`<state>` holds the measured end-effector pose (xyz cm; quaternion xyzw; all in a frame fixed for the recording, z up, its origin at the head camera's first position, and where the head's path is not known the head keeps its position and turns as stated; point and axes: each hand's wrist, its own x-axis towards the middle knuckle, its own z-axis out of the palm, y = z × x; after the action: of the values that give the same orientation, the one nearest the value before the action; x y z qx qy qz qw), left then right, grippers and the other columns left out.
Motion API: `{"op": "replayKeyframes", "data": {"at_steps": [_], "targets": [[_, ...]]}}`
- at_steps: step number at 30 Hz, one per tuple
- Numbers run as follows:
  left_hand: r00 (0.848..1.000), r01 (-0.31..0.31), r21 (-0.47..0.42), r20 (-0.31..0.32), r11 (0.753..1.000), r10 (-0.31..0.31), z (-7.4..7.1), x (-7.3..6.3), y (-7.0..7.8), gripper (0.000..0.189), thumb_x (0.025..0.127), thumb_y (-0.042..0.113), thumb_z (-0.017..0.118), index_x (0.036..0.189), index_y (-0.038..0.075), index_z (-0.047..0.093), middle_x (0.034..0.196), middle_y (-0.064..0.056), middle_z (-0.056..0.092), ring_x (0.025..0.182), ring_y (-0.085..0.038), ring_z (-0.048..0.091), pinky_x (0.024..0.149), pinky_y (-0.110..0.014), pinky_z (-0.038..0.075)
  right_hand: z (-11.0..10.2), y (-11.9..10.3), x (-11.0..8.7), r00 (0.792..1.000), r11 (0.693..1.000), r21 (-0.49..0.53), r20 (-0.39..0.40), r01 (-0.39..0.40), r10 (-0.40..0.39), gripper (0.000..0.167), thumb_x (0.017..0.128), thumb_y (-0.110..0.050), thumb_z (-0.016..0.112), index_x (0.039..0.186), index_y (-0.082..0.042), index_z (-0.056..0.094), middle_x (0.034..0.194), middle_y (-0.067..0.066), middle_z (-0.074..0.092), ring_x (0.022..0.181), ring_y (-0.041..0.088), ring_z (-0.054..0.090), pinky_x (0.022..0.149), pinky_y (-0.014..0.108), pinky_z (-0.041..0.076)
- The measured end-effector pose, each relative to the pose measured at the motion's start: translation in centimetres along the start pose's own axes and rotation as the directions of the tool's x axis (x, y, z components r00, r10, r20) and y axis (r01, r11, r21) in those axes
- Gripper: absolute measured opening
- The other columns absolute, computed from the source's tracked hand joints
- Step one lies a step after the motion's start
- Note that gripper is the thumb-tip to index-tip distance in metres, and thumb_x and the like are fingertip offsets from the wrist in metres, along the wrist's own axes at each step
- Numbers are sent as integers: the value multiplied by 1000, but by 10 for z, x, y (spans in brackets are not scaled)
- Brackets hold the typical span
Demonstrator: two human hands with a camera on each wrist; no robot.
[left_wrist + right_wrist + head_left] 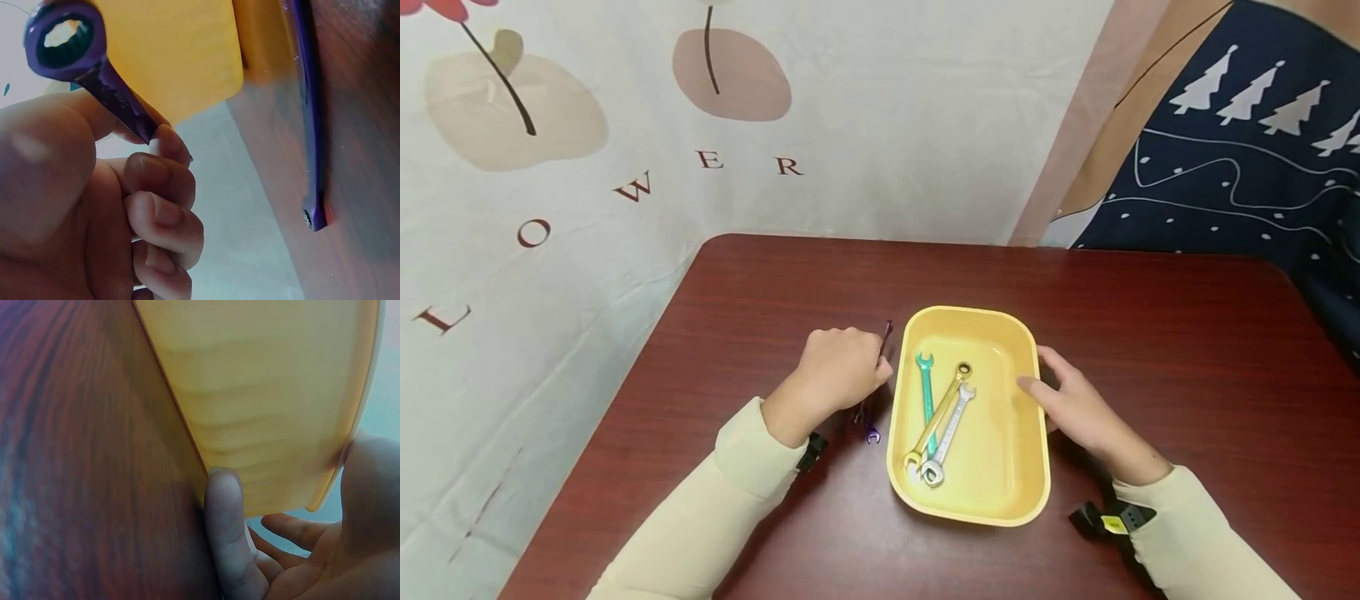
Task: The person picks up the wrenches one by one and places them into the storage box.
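Note:
My left hand (842, 367) pinches a purple wrench (115, 103) between thumb and fingers, its ring end showing in the left wrist view. Another purple wrench (314, 137) lies on the table under that hand; in the head view its open end (872, 435) pokes out. Just to the right stands a yellow bin (1030, 492). Inside it lie a green wrench (927, 392), a gold wrench (942, 408) and a silver wrench (953, 427), partly crossing. My right hand (1078, 408) grips the bin's right wall, thumb over the rim and fingers outside.
The dark red wooden table (760, 292) extends around the bin on all sides. Behind it hangs a pale printed cloth (910, 125), with a navy cloth (1217, 183) at the right. Wrist cameras are strapped at both cuffs.

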<state>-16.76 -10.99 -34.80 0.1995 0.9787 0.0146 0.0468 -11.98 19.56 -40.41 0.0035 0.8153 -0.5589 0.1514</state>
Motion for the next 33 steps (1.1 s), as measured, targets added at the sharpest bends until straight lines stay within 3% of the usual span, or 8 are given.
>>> {"op": "replayKeyframes", "data": {"at_steps": [24, 33], "targets": [[996, -31, -18, -89, 999, 29, -5, -7, 9, 31, 87, 25, 52, 57, 17, 49, 53, 1, 48, 51, -20, 50, 48, -39, 39, 0, 2, -1, 1000, 1000, -10, -10, 2, -3, 57, 101, -25, 54, 152, -14, 32, 96, 22, 71, 73, 26, 74, 59, 45, 59], [996, -44, -23, -79, 999, 42, -7, -9, 14, 31, 89, 26, 51, 59, 17, 50, 54, 2, 48, 51, -20, 50, 48, -38, 39, -1, 1, -1, 1000, 1000, -10, -10, 0, 0, 56, 101, -25, 54, 151, -14, 32, 96, 22, 71, 73, 26, 74, 59, 45, 59]]}}
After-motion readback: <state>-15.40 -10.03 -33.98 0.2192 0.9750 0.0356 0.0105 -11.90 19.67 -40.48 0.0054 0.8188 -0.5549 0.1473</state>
